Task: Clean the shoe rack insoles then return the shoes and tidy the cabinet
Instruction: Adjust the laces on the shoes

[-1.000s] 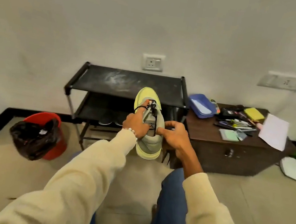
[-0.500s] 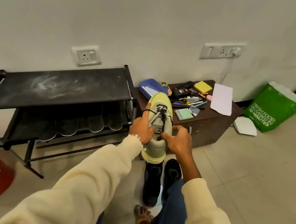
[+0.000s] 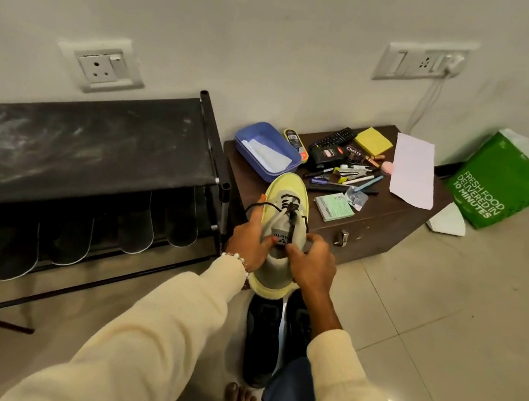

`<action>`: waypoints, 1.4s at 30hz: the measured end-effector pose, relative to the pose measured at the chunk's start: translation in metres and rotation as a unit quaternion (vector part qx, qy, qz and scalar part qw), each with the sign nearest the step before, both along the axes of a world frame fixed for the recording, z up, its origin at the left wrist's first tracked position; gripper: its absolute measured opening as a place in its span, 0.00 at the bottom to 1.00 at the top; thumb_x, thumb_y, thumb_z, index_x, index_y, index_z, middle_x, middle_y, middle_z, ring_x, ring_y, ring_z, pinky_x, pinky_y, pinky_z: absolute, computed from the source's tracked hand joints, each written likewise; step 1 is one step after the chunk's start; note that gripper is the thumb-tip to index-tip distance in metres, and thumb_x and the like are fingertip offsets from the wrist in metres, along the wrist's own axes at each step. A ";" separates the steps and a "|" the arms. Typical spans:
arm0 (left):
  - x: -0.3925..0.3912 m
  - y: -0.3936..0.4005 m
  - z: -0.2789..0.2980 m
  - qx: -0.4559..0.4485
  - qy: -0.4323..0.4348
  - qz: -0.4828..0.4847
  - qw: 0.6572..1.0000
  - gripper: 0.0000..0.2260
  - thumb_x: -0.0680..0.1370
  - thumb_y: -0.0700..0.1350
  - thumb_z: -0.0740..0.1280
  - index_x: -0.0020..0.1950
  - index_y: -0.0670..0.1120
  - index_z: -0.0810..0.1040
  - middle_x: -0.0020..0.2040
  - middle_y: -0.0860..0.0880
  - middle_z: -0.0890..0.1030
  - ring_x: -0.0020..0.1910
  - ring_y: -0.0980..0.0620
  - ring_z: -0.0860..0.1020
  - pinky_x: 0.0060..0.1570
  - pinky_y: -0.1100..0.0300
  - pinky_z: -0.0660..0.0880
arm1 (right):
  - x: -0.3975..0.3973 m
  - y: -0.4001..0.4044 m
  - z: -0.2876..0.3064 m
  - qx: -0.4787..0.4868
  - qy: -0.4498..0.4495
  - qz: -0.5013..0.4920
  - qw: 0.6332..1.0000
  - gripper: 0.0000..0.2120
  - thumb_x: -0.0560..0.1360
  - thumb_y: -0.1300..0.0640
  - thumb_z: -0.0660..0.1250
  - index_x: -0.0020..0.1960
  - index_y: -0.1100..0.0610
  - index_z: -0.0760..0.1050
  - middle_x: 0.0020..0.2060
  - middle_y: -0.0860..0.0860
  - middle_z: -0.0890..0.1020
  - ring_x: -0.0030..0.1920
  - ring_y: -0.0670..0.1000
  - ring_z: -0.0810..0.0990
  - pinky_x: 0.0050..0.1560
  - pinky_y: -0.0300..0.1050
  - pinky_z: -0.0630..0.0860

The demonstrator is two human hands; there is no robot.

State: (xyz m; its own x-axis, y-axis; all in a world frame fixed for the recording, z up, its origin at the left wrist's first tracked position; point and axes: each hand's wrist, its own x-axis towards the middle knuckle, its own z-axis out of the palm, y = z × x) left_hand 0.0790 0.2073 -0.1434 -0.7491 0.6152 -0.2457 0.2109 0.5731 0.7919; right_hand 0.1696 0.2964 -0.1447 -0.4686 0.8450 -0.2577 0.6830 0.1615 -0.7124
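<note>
both hands, left hand (image 3: 251, 240) and right hand (image 3: 310, 263), still curled around the yellow shoe (image 3: 280, 234). now carried rightward, past the rack (image 3: 84, 151) toward the cabinet (image 3: 374, 217). probably heading for the floor beside the black shoes (image 3: 263, 339).

Beyond the fingers (image 3: 255, 219): one yellow shoe (image 3: 285, 203), four insoles (image 3: 140, 220); below them, two black shoes (image 3: 260, 338).

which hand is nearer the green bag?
Right. The right hand grips the shoe on the side toward the green bag; the left hand grips the shoe's far side, toward the rack.
</note>
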 end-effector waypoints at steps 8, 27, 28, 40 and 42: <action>-0.010 0.009 -0.020 -0.001 -0.002 -0.005 1.000 0.26 0.78 0.46 0.68 0.75 0.48 0.64 0.67 0.42 0.75 0.65 0.42 0.73 0.65 0.48 0.71 | -0.012 0.011 -0.017 0.010 -0.034 0.035 0.999 0.25 0.73 0.48 0.68 0.66 0.53 0.68 0.58 0.56 0.79 0.57 0.59 0.77 0.56 0.53 0.76; -0.066 0.058 -0.008 -0.009 0.096 -0.018 0.995 0.09 0.76 0.38 0.69 0.54 0.44 0.84 0.52 0.45 0.84 0.52 0.47 0.81 0.60 0.57 0.75 | -0.054 0.089 -0.002 0.035 0.043 0.164 0.985 0.09 0.72 0.63 0.71 0.51 0.55 0.83 0.45 0.51 0.85 0.42 0.45 0.81 0.50 0.41 0.79; -0.066 0.059 -0.011 0.003 0.097 -0.011 0.995 0.09 0.76 0.38 0.70 0.54 0.45 0.84 0.51 0.46 0.84 0.51 0.48 0.81 0.59 0.57 0.75 | -0.054 0.089 -0.006 0.045 0.054 0.160 0.985 0.08 0.72 0.63 0.72 0.50 0.54 0.83 0.43 0.49 0.84 0.40 0.43 0.80 0.49 0.40 0.79; -0.069 0.059 -0.020 0.039 0.208 -0.047 0.976 0.06 0.76 0.43 0.68 0.50 0.47 0.84 0.48 0.49 0.84 0.47 0.50 0.80 0.52 0.55 0.77 | -0.058 0.080 -0.014 0.093 0.039 0.170 0.980 0.04 0.76 0.58 0.66 0.48 0.54 0.80 0.45 0.52 0.83 0.48 0.54 0.80 0.52 0.53 0.77; -0.068 0.059 -0.019 0.031 0.234 -0.053 0.970 0.06 0.77 0.43 0.66 0.50 0.47 0.83 0.49 0.49 0.83 0.47 0.49 0.80 0.49 0.55 0.76 | -0.061 0.077 -0.011 0.095 0.015 0.173 0.980 0.03 0.77 0.60 0.63 0.46 0.55 0.75 0.46 0.54 0.80 0.48 0.55 0.78 0.51 0.52 0.76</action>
State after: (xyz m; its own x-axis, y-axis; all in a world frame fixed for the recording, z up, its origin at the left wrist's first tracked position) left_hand 0.0114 0.2660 -0.1625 -0.7008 0.6980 0.1470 0.6116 0.4819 0.6275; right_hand 0.1085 0.3737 -0.1562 -0.7403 0.6656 -0.0940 0.5439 0.5109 -0.6657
